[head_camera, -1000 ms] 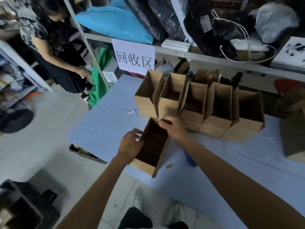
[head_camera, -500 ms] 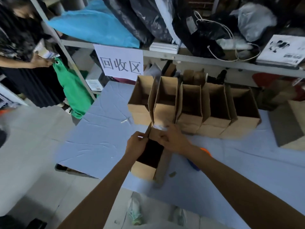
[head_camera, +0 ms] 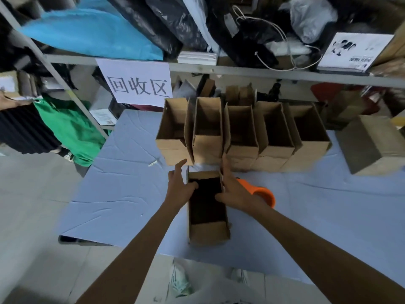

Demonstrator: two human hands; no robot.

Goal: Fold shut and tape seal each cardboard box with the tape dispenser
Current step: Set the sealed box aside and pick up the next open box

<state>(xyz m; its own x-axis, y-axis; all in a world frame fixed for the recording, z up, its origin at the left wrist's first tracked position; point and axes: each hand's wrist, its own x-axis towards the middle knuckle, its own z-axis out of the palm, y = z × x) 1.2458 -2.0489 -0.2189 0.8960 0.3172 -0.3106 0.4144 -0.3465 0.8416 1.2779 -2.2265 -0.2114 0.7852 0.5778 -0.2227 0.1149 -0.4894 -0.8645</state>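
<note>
Open cardboard box [head_camera: 208, 234] at the front of the counter [head_camera: 122, 194], left hand [head_camera: 179, 190] fingers hooked over its left wall, right hand [head_camera: 235, 195] pinching its right wall, orange tape dispenser [head_camera: 262, 194] just beside, row of open boxes [head_camera: 241, 154] behind.

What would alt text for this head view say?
The left hand and right hand hold an open box on a blue table. A row of open boxes stands behind; an orange tape dispenser lies beside the right hand.
</note>
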